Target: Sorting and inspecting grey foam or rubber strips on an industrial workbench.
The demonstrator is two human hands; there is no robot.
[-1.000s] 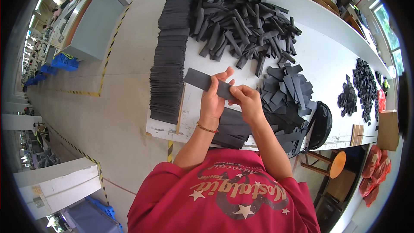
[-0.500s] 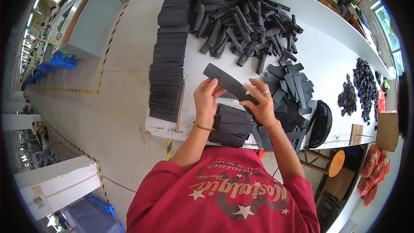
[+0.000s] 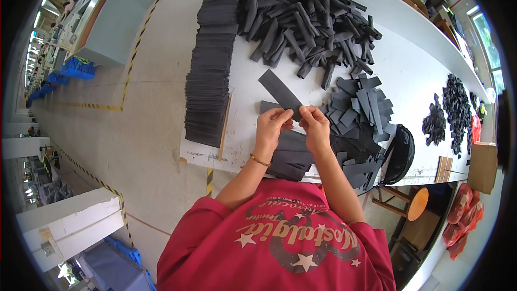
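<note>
Close to my body, both hands pinch the near end of a flat dark grey fabric strip (image 3: 280, 89). Its free end points away to the far left. My left hand (image 3: 273, 125) has thumb and fingers closed at its edge, and my right hand (image 3: 316, 122) grips right beside it. Another dark strip end (image 3: 267, 106) shows by the left fingers; whether it is held or lying down I cannot tell. Below the hands lies a stack of dark strips (image 3: 292, 156), partly covered by my wrists. To the right spreads a loose heap of flat dark pieces (image 3: 362, 109).
A long row of stacked dark strips (image 3: 211, 64) lines the left of the white table (image 3: 245, 83). Rolled dark pieces (image 3: 307, 24) are heaped at the back. A black rounded bag (image 3: 399, 156) stands at the near right, above a wooden stool (image 3: 418, 203).
My hands have come together at the strip's near end; before, the left held its middle and the right fingers were spread near that end. A second strip end now shows by the left hand.
</note>
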